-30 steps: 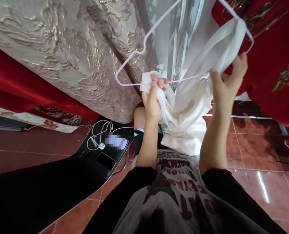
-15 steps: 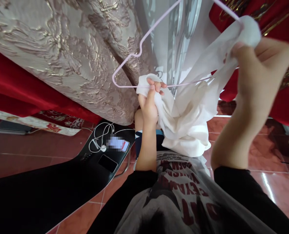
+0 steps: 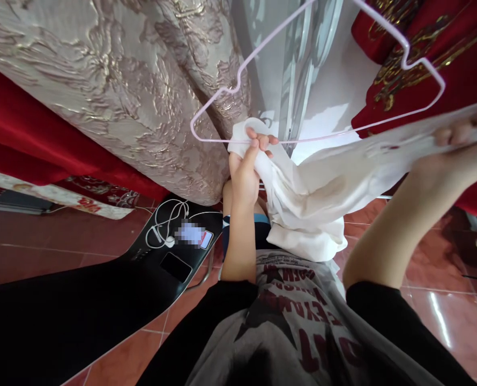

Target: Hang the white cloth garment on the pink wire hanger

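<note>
A pale pink clothes hanger (image 3: pixel 443 84) is held up in front of me, its bottom bar running level. My left hand (image 3: pixel 244 174) is closed around the left part of that bar, together with a bunched end of white cloth (image 3: pixel 314 201). The cloth hangs in folds over my lap and stretches to the right below the bar. At the right edge my right hand (image 3: pixel 455 142) grips the other part of the cloth, its fingers curled and partly blurred. Whether the cloth is a garment I cannot tell.
On the left, a black seat (image 3: pixel 73 316) holds a lit phone (image 3: pixel 194 236), a dark phone (image 3: pixel 176 267) and white earphones (image 3: pixel 168 242). A beige patterned curtain (image 3: pixel 102 80) and red drapes (image 3: pixel 419 86) hang close by. Red tiles (image 3: pixel 431 257) cover the floor.
My right hand has moved right and slightly down, pulling the cloth off the hanger's right end, which now shows bare. My left hand keeps its hold.
</note>
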Available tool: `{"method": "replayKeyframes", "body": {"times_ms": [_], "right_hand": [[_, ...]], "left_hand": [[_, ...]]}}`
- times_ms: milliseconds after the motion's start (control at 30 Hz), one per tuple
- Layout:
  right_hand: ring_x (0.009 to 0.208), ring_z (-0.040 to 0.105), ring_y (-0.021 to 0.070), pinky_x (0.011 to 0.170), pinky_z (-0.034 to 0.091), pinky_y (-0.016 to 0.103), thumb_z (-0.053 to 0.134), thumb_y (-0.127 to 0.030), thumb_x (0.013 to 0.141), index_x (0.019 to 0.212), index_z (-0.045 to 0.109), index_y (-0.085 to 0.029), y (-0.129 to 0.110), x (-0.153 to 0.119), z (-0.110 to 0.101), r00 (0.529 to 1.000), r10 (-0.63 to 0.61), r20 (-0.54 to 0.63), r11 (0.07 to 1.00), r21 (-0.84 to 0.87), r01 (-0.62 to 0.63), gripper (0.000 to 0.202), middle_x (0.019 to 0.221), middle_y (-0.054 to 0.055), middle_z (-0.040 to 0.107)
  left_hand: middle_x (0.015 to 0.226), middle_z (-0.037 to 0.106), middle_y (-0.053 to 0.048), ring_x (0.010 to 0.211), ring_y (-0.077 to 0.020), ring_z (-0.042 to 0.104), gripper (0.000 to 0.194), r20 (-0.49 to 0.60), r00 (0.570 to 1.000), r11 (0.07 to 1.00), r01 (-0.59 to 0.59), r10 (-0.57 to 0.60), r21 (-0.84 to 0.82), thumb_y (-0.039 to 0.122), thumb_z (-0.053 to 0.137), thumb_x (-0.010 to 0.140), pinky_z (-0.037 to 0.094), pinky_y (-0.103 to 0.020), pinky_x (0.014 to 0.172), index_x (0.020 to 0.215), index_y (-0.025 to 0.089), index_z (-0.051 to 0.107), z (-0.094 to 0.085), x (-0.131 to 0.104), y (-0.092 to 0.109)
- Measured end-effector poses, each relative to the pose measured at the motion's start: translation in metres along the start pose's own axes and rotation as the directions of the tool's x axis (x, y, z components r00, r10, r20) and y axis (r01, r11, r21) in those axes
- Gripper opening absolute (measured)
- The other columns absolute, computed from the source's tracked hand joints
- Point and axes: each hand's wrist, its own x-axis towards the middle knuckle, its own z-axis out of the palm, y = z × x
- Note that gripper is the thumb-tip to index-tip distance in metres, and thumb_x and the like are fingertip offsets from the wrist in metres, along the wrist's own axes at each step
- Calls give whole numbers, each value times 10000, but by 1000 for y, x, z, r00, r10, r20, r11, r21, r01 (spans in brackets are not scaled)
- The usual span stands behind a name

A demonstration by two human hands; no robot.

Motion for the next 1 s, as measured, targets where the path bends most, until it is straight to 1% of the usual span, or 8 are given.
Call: {"method": "replayKeyframes", "body": {"times_ms": [67,167,267,400,533,633,767,1000], "right_hand": [[418,305,-6,416,117,235,81,-340,1058,798,580,-189,2,-35,9,990,-50,-133,995,80,61,583,689,-31,494],[473,410,15,424,171,206,323,-308,1043,888,544,-202,5,-85,39,967,-244,-73,969,10,245,290,715,-31,538],[587,501,60,608,495,253,534,-446,992,868,517,-201,12,-120,63,874,-327,359,911,-125,392,276,722,-20,528],[764,542,113,822,576,348,450,-596,1007,798,497,-202,34,-141,62,679,-39,733,839,-345,421,449,750,2,504],[859,586,124,833,592,359,375,-634,1019,817,454,-205,52,-143,49,716,-17,698,848,-369,380,480,793,4,504],[927,602,139,865,593,373,391,-635,1015,832,449,-208,55,-140,47,730,-42,682,848,-362,388,469,828,14,508],[905,593,134,869,590,379,383,-632,1019,826,421,-211,53,-140,48,729,-58,682,848,-352,397,465,808,7,487],[807,544,109,833,581,355,380,-628,1020,815,379,-216,52,-150,49,746,-78,662,855,-341,391,460,770,-9,446]], "left_hand": [[791,540,-9,949,-191,684,113,19,1000,1000,-6,6,-27,222,674,934,516,-241,698,946,235,563,1,0,-4],[796,553,-17,987,-202,689,86,40,999,999,-1,3,-49,212,644,944,506,-236,655,953,236,563,4,-2,-9],[809,556,-27,1021,-209,686,82,61,998,997,14,-10,-71,196,626,944,458,-224,577,960,239,558,6,-4,-12],[833,577,-32,1066,-216,698,101,-3,999,999,36,-36,-7,221,650,927,397,-201,517,956,235,555,3,-6,-11],[1015,701,-77,1120,-259,715,134,-25,989,983,145,-143,113,310,691,927,382,-185,484,941,211,601,-7,-7,0],[1040,757,-96,876,-196,754,76,-163,970,960,212,-183,185,248,655,945,372,-172,436,922,178,674,-17,-5,21],[724,713,-12,470,-73,571,153,-384,919,925,65,91,373,103,594,930,300,-161,353,824,155,692,-31,9,62],[574,587,14,492,-99,556,308,-28,964,770,-194,265,607,53,569,975,476,-214,467,729,156,723,-9,47,92]]}}
